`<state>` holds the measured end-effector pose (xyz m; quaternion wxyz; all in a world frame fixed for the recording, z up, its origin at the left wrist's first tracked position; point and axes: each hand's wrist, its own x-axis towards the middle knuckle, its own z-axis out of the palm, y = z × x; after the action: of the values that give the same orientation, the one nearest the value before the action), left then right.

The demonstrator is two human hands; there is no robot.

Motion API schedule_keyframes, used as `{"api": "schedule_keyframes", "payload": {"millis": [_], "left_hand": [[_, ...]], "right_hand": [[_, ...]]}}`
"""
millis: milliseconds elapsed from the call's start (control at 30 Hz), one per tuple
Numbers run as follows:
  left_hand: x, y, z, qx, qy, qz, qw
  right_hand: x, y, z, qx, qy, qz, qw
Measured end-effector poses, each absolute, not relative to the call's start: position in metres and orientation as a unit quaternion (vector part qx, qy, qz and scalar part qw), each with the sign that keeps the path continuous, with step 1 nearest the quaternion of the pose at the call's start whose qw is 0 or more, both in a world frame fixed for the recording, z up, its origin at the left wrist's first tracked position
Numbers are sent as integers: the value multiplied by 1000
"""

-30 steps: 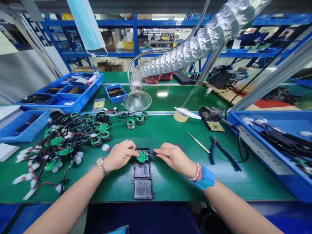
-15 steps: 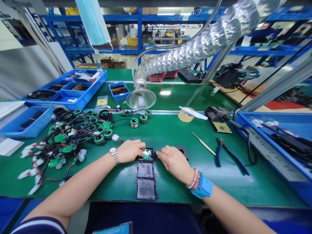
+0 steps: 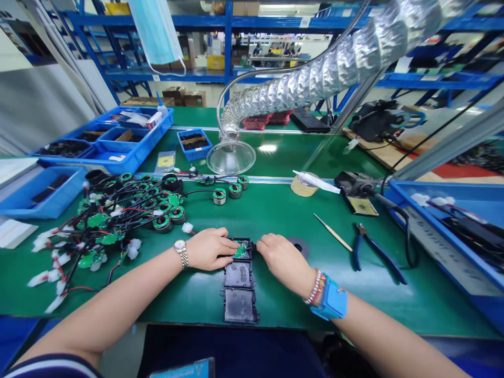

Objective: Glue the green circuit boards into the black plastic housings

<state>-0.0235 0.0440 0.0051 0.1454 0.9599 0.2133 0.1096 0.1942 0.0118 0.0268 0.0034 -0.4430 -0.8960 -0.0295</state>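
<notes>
A small round green circuit board (image 3: 241,252) sits in the top pocket of a black three-pocket fixture (image 3: 239,287) on the green bench. My left hand (image 3: 208,248) pinches the board from the left, fingers closed on it. My right hand (image 3: 280,257) pinches a black part at the board's right edge. The fixture's two lower pockets hold no board. A black ring (image 3: 298,245) lies just right of my right hand.
A heap of wired green boards and coils (image 3: 114,220) lies at left. Blue bins (image 3: 114,142) stand behind it, and another blue bin (image 3: 452,226) at right. Pliers (image 3: 374,254), a thin stick (image 3: 333,232), tape roll (image 3: 302,185) and a fume hose funnel (image 3: 231,157) are nearby.
The board has gone down from above the fixture into its top pocket. Both hands stayed at its sides and lowered with it.
</notes>
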Motion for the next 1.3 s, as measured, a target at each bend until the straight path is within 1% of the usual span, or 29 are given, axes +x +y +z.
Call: {"api": "schedule_keyframes", "payload": {"millis": [200, 367, 567, 700, 800, 867, 900, 1033, 1133, 1200, 1233, 1300], "left_hand": [[-24, 43, 2, 959, 219, 102, 146], [-24, 42, 2, 957, 226, 108, 147], [-23, 42, 1, 957, 228, 106, 145], [-23, 44, 0, 960, 218, 96, 145], [-22, 44, 2, 962, 216, 92, 141], [-22, 42, 4, 962, 219, 92, 135], [-21, 42, 5, 962, 220, 94, 133], [-22, 39, 4, 959, 231, 104, 129], [-22, 38, 2, 956, 236, 113, 132], [-23, 39, 1, 956, 237, 113, 133], [-23, 39, 1, 957, 236, 110, 130], [-24, 39, 1, 959, 234, 100, 122]], "right_hand": [[189, 16, 25, -437, -899, 7, -30], [186, 14, 26, -417, -905, -27, -80], [186, 19, 27, -365, -926, 1, -94], [181, 21, 24, -363, -925, 12, -112], [181, 22, 28, -363, -925, 11, -110], [190, 22, 35, -363, -928, 10, -88], [198, 22, 38, -368, -928, 12, -62], [246, 18, 38, -421, -900, 53, 98], [274, 15, 24, -450, -871, 102, 168], [279, 13, 17, -444, -870, 110, 181], [278, 12, 16, -439, -877, 97, 170], [271, 10, 21, -442, -889, 44, 111]]}}
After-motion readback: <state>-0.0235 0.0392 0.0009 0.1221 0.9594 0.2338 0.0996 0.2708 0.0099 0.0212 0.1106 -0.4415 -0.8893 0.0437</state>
